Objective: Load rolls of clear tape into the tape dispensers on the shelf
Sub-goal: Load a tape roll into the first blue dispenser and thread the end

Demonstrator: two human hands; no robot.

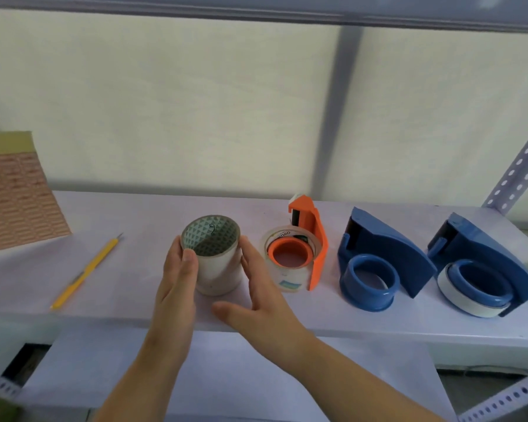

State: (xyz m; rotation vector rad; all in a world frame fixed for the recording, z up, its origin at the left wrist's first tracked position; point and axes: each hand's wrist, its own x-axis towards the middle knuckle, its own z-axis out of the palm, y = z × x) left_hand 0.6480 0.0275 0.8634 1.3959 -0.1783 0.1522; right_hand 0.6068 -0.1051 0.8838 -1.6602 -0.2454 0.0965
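A stack of clear tape rolls (218,269) stands upright on the shelf (134,269), its core patterned green inside. My left hand (177,284) grips its left side, thumb on the rim. My right hand (256,287) rests against its right side with fingers spread. To the right stands an orange dispenser (313,239) with a clear roll (282,278) on its hub. Further right is a blue dispenser (378,254) with a bare hub. At the far right, another blue dispenser (482,263) carries a white roll (457,298).
A yellow utility knife (87,268) lies on the shelf to the left. A pink patterned box (16,196) stands at the far left. Perforated metal uprights (518,169) frame the shelf on the right. A lower shelf (256,376) sits under my forearms.
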